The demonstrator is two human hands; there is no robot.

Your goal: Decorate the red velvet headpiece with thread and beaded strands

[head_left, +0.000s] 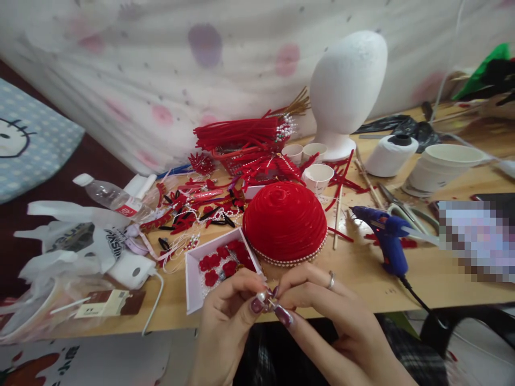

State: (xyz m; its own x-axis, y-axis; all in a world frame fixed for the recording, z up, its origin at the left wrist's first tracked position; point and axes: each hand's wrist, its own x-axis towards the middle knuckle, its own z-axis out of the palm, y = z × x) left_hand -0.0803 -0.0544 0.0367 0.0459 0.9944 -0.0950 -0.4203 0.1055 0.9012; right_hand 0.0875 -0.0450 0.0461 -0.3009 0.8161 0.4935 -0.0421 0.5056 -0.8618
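My left hand and my right hand meet fingertip to fingertip at the table's front edge. Both are closed in a pinch on a tiny piece with a white pearl bead and a thin gold-coloured part; the fingers mostly hide it. Just beyond them rests a red, cord-wrapped dome-shaped cap with a beaded trim along its lower edge. Next to my left hand stands a white box holding red flowers and small pearl beads.
A blue glue gun stands at right, its cord hanging over the edge. Behind are a white foam head, paper cups, a thread spool and red stems. Plastic bags and a bottle lie left.
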